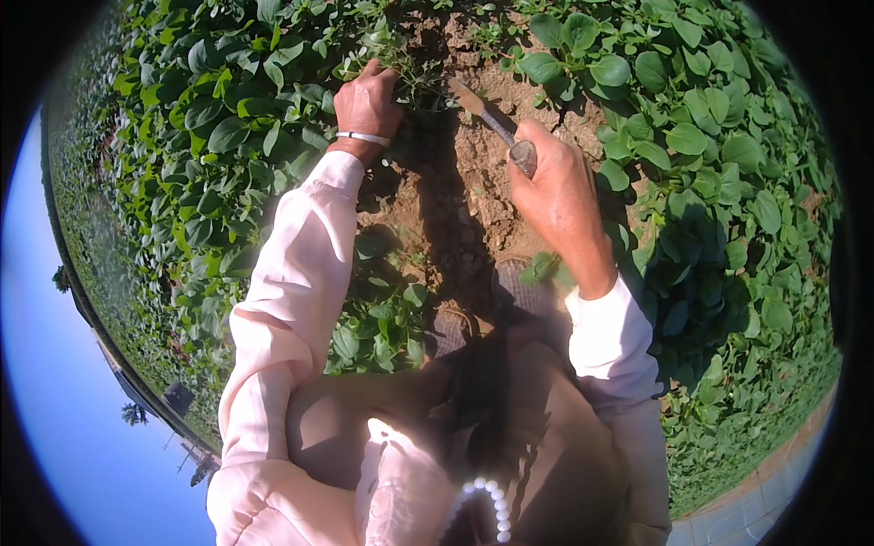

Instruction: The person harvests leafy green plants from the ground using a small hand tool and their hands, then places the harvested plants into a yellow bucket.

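Note:
My left hand (369, 102), a pale bracelet at its wrist, is closed around a bunch of thin-stemmed weeds (420, 74) at the edge of the leafy row. My right hand (556, 184) grips a small hand weeding tool (497, 123); the end of its round handle shows between thumb and fingers. The tool's flat, soil-coloured blade (466, 95) points up and left, close to the weeds. Whether the blade touches the stems I cannot tell. Below both hands lies cracked, dry soil (478, 184).
Broad-leaved green plants grow in rows on the left (225, 130) and right (724, 150). My shoes (454, 327) stand in the furrow between them, beside a low plant clump (382, 321). Paving (744, 508) edges the field at lower right.

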